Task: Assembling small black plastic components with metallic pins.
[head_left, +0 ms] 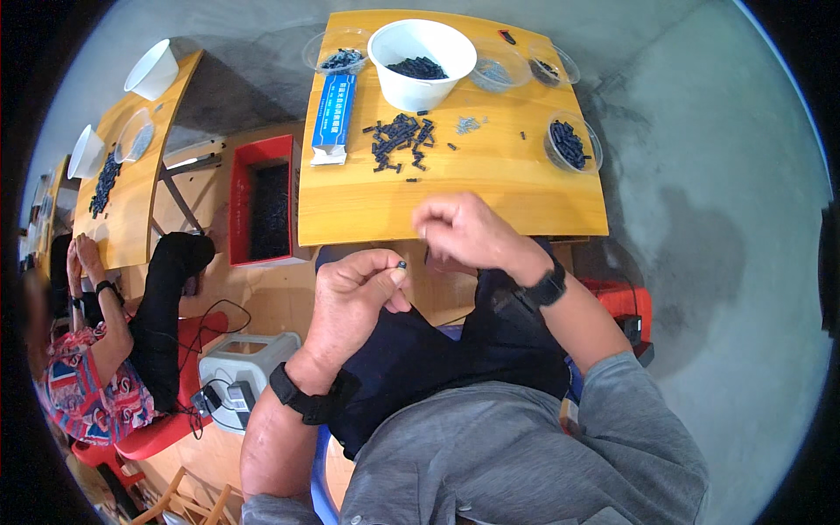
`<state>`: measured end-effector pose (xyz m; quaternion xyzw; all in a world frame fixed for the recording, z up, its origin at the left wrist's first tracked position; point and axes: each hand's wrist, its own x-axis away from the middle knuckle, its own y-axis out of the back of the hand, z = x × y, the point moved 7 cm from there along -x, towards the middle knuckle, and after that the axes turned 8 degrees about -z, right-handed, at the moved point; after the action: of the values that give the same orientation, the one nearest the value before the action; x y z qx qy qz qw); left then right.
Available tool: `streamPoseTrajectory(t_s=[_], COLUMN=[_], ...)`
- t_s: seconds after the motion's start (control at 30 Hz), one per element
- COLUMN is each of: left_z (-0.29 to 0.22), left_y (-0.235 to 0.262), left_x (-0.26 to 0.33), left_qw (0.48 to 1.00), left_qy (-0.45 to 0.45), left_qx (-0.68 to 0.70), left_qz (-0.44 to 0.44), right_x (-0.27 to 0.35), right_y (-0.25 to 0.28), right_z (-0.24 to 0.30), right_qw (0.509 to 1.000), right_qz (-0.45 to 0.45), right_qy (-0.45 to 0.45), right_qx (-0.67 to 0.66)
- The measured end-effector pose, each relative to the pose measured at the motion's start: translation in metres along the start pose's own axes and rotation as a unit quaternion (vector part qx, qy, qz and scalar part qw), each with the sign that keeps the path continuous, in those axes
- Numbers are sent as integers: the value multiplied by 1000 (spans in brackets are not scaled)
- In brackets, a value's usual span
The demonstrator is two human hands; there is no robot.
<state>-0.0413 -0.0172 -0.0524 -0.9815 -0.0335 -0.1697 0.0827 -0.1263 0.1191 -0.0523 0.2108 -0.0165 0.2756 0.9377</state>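
Note:
My left hand, above my lap, pinches a small black cylindrical piece between thumb and forefinger, its end facing up. To its right, just off the table's near edge, my right hand is closed with curled fingers. Its fingertips are slightly blurred, and whatever they hold cannot be made out. On the yellow wooden table beyond my hands lies a loose pile of small black cylindrical pieces. A scatter of small pale clear parts lies to the right of that pile.
A white tub of black pieces stands at the table's back, beside a blue box. Clear bowls of parts line the far side; another bowl sits at the right edge. A red bin stands left. Another person sits further left.

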Motion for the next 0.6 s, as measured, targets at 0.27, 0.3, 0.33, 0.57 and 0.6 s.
streamPoseTrajectory(t_s=[0.27, 0.3, 0.33, 0.57, 0.6], left_z=[-5, -4, -5, -11, -13], left_y=[7, 9, 10, 13, 13], left_x=[0, -1, -2, -2, -2], left_qw=[999, 998, 995, 994, 994], left_qy=[-39, -45, -51, -63, -64], left_qx=[12, 40, 69, 72, 74], left_qz=[-25, -34, -42, -52, -54], right_x=[-56, -58, -60, -57, -55], right_y=[17, 16, 16, 15, 15], right_z=[-48, -50, -51, -51, -48], right_qw=[951, 951, 945, 928, 929], right_qz=[-148, -148, -154, -188, -187], right_qy=[120, 120, 137, 157, 157], right_qx=[244, 243, 255, 280, 279])
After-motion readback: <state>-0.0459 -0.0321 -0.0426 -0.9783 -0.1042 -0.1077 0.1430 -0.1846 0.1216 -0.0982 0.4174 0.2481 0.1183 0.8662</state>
